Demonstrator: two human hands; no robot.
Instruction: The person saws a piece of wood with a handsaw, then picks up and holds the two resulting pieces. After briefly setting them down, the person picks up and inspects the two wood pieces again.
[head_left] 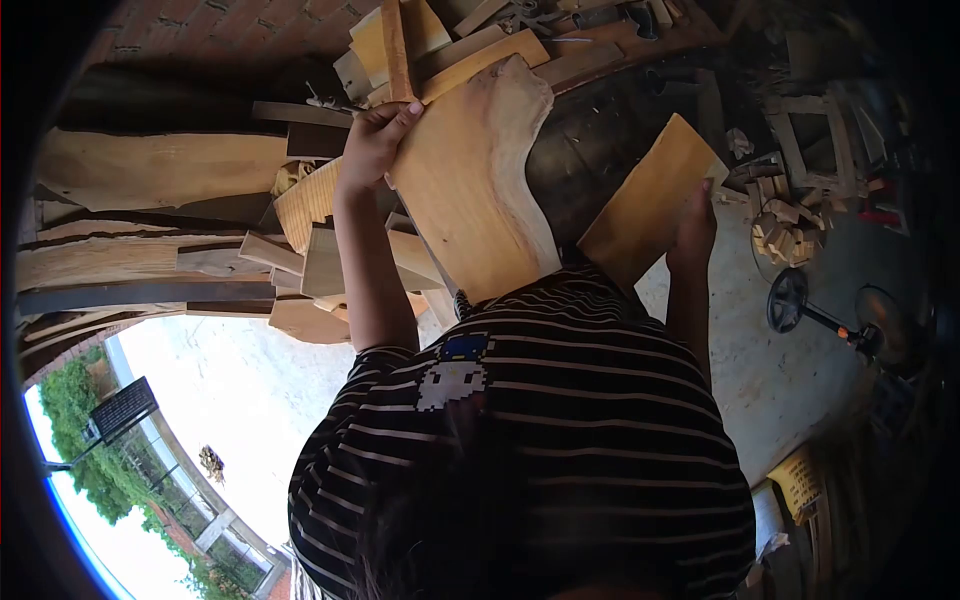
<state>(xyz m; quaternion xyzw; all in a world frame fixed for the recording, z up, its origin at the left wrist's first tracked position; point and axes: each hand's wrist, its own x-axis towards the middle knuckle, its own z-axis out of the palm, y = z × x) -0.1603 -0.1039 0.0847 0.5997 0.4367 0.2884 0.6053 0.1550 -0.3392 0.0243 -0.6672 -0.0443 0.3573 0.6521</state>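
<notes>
My left hand (374, 148) is closed on the left edge of a wide wooden board (475, 180), thumb lying on its upper face. This board has a wavy natural edge on its right side, and its lower end overlaps my striped shirt in this view. At the right, my right hand (692, 232) grips a smaller rectangular board (645, 195) by its right edge, thumb along the face. The smaller board is tilted, with its lower end close to my body. Just beyond my left hand stands a narrow wooden strip (396, 50).
Long planks (160, 170) are stacked at the left, with loose offcuts (320, 265) beside them. More wood pieces (490, 62) lie at the back. At the right are a heap of small blocks (785, 235) and a bar with wheels (788, 300) on the pale floor (740, 370).
</notes>
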